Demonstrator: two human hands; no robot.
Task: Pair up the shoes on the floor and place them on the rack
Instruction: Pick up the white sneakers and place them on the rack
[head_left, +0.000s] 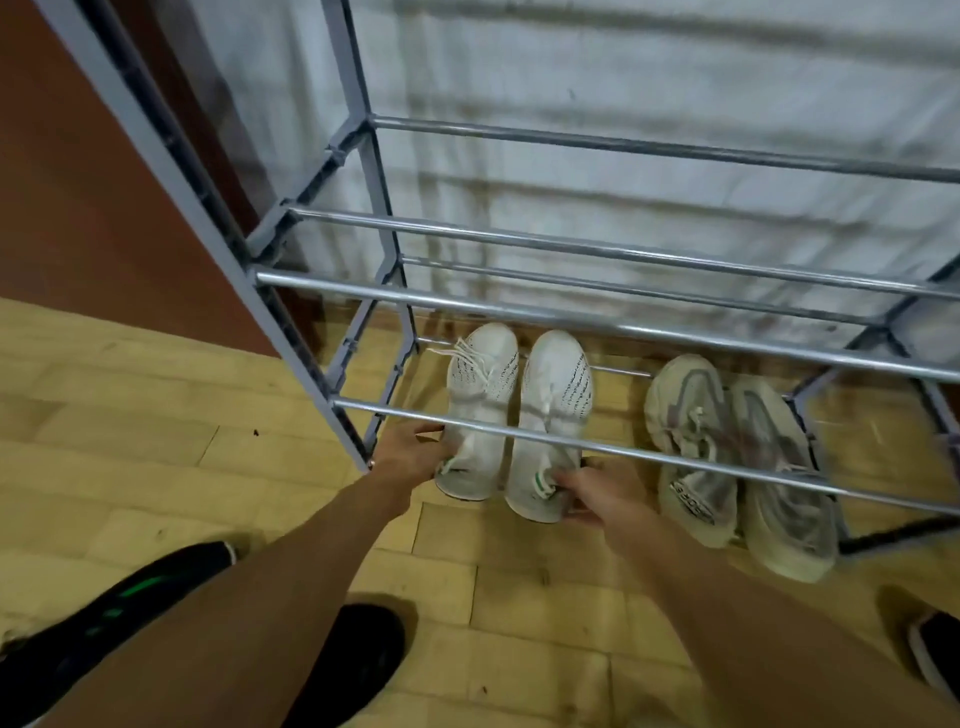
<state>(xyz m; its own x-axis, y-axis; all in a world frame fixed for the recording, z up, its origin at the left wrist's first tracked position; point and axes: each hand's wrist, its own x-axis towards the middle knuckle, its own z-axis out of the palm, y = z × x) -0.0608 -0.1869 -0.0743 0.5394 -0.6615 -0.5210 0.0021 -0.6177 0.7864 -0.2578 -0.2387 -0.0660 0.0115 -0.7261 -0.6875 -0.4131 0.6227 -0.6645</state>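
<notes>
Reaching forward from the bottom of the view, two bare forearms stretch over the wooden floor (156, 395) toward a grey metal shoe rack (571, 317). Nearest the camera, dark shoes sit at the lower left (130, 613) and at the lower right edge (935, 654).

Further out, the left hand (410, 457) has its fingers (434, 434) curled around the outer side of the left white sneaker (480, 410), near the heel. The right hand (608, 493) closes its fingers on the heel of the right white sneaker (553, 426), beside a green-striped pull tab. How tightly either hand grips cannot be told through the blur. Both white sneakers lie side by side, touching, toes pointing toward the back, resting across the lowest tier's bars with the front bar crossing over their middles.

Just beside them to the right, a grey sneaker pair (737, 462) lies on the same lowest tier, toes back, heels overhanging the front bar.

Beyond, the upper rack bars are bare, with pale fabric (675, 104) behind them and a reddish-brown wall (78, 182) at the left.
</notes>
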